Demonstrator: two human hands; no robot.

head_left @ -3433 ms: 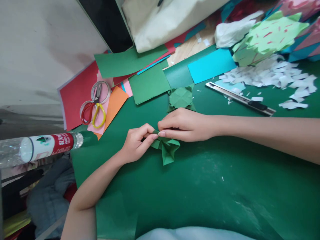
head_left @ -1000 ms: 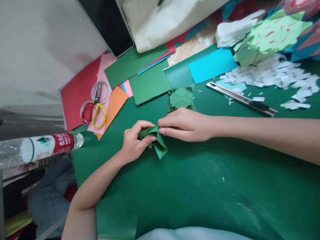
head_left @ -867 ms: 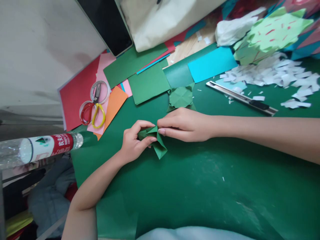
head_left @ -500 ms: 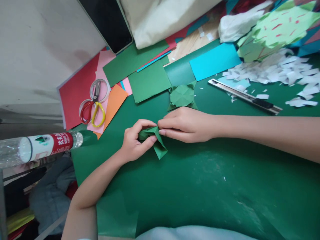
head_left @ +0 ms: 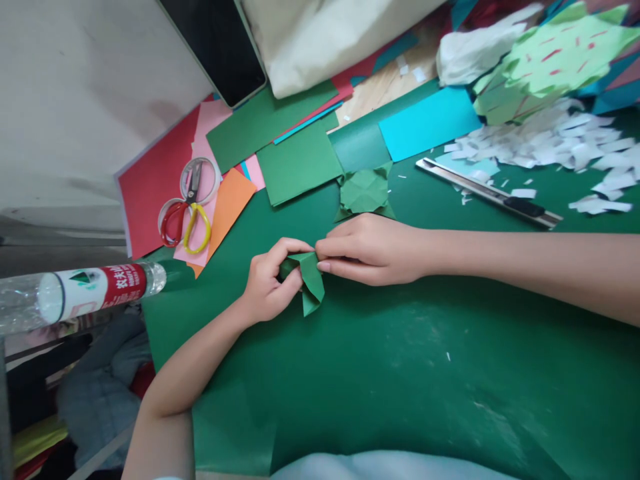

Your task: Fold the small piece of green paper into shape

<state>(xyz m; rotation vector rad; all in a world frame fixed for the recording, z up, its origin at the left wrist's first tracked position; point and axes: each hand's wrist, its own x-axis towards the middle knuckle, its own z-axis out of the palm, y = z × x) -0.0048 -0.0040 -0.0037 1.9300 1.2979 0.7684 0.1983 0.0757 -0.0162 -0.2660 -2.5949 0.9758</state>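
Note:
A small folded green paper piece point(head_left: 309, 280) is held just above a large dark green sheet point(head_left: 400, 360) that covers the table. My left hand point(head_left: 270, 283) pinches its left end between thumb and fingers. From the right, my right hand point(head_left: 375, 248) pinches the upper edge with fingertips together. The lower point of the paper hangs free below both hands. Another folded green paper shape point(head_left: 365, 191) lies flat just behind my right hand.
Scissors with red and yellow handles point(head_left: 185, 213) lie on pink, orange and red paper at the left. A utility knife point(head_left: 493, 193) and white paper scraps point(head_left: 550, 143) sit at the right. A plastic bottle point(head_left: 80, 297) lies at the left edge. Green and blue sheets sit behind.
The folded green piece has been turned and pressed narrower between the two hands; earlier it spread wider under my right hand. Both hands stay in about the same place.

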